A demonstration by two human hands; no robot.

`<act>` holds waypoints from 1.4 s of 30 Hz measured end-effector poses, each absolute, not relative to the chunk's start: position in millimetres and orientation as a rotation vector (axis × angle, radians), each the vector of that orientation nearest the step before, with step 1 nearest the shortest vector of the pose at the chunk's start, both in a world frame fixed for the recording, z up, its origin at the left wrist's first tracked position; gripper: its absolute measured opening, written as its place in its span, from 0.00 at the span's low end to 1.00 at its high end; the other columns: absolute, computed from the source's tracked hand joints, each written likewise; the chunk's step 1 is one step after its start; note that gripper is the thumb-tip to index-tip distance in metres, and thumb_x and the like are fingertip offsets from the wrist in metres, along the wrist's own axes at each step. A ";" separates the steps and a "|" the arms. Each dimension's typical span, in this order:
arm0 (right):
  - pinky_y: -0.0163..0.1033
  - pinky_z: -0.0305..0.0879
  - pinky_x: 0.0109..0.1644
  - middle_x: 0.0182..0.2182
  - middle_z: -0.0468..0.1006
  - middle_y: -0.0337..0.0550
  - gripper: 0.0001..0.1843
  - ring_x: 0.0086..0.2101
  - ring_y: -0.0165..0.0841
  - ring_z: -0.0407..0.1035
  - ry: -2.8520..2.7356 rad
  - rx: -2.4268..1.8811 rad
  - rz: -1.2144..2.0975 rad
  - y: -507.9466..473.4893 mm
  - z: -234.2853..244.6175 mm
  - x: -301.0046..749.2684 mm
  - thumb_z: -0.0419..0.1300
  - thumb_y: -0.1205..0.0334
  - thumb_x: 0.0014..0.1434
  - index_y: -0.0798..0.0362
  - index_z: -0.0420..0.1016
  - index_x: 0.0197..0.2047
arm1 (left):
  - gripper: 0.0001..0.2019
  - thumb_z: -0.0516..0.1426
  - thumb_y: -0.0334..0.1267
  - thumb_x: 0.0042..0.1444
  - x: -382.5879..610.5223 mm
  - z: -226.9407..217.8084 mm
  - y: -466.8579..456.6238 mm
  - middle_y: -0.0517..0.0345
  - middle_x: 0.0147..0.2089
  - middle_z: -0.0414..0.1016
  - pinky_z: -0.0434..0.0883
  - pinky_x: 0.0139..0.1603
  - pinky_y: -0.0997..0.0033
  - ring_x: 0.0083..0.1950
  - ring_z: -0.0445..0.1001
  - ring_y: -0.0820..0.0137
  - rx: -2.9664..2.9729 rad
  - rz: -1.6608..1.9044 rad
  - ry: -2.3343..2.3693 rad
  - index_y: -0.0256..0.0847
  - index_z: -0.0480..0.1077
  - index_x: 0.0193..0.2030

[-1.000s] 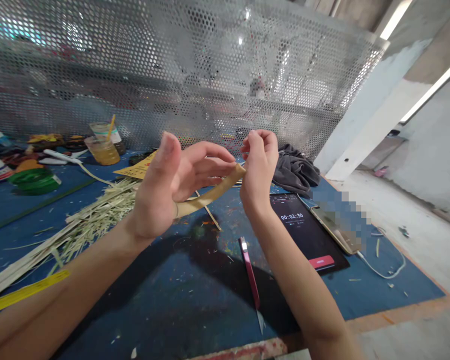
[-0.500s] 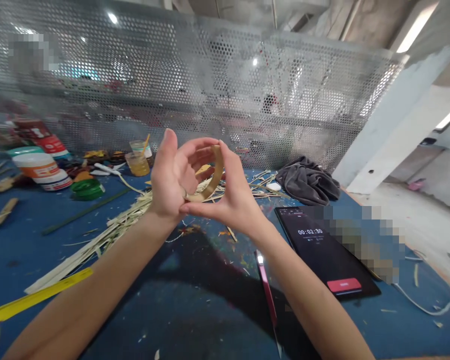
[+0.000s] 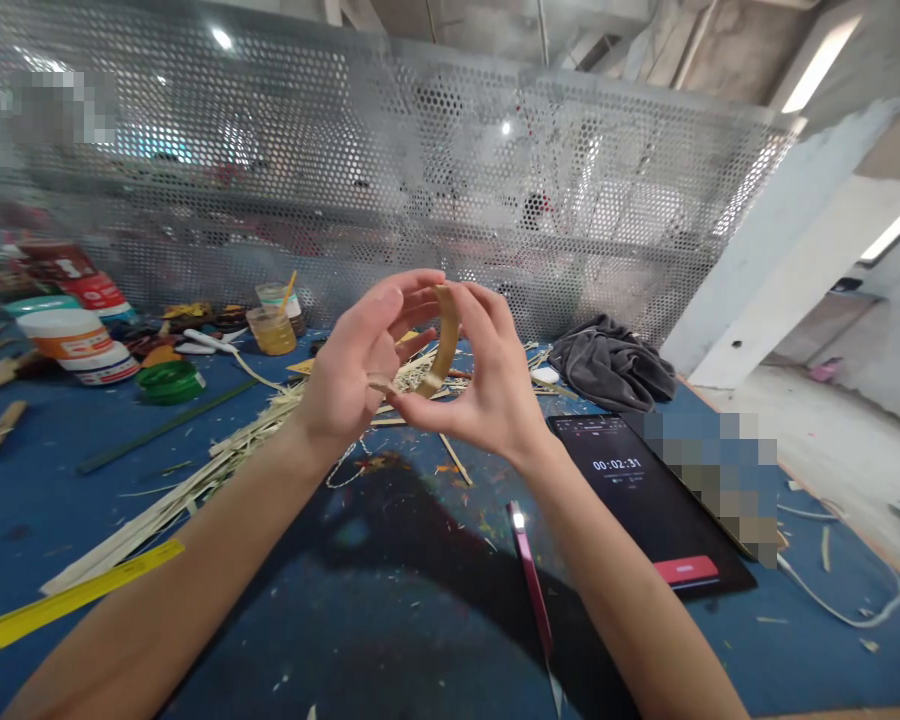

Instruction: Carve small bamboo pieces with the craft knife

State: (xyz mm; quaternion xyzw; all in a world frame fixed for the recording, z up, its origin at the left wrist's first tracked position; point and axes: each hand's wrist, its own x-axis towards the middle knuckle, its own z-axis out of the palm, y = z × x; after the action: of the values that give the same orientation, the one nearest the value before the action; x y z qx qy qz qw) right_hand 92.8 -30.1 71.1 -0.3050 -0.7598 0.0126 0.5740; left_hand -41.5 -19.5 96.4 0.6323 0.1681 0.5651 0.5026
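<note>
Probably to keep it curved, the half-curled left hand (image 3: 345, 375) holds a tan strip (image 3: 448, 342) above the table (image 3: 390, 630). The right hand (image 3: 491, 390), thumb and fingers bowed apart, braces its right side.

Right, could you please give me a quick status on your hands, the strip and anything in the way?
Right hand gripping curved strip; left hand against it, hold partly hidden. Strip raised above table. Knife lying there, apart from both hands.
</note>
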 end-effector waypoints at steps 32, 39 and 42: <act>0.47 0.73 0.50 0.61 0.61 0.43 0.43 0.53 0.41 0.67 -1.690 -0.568 0.806 -38.2 87.6 111.7 0.73 0.49 0.40 0.41 0.61 0.58 | 0.33 0.72 0.31 0.34 -67.0 103.1 -0.9 0.52 0.57 0.71 0.74 0.52 0.60 0.62 0.66 0.56 1.773 1.207 0.247 0.44 0.73 0.51; 0.40 0.76 0.44 0.53 0.69 0.38 0.26 0.47 0.35 0.71 -1.545 -0.428 0.869 -30.0 80.8 105.6 0.71 0.52 0.44 0.42 0.69 0.46 | 0.19 0.71 0.28 0.36 -58.7 101.3 -5.4 0.61 0.40 0.80 0.75 0.45 0.74 0.45 0.76 0.72 1.603 1.314 0.311 0.44 0.78 0.39; 0.40 0.75 0.45 0.50 0.70 0.38 0.20 0.45 0.34 0.72 -1.498 -0.408 0.861 -31.2 78.7 101.4 0.70 0.54 0.47 0.43 0.71 0.43 | 0.15 0.71 0.29 0.37 -55.4 100.4 -6.6 0.63 0.36 0.80 0.75 0.40 0.77 0.39 0.76 0.74 1.549 1.329 0.347 0.43 0.78 0.35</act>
State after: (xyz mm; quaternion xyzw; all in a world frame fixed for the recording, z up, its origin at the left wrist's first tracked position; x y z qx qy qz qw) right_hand 101.4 -31.2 78.7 -0.1783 -0.6543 0.3763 0.6313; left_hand -55.4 -6.6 100.4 0.6434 0.1441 0.5521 0.5104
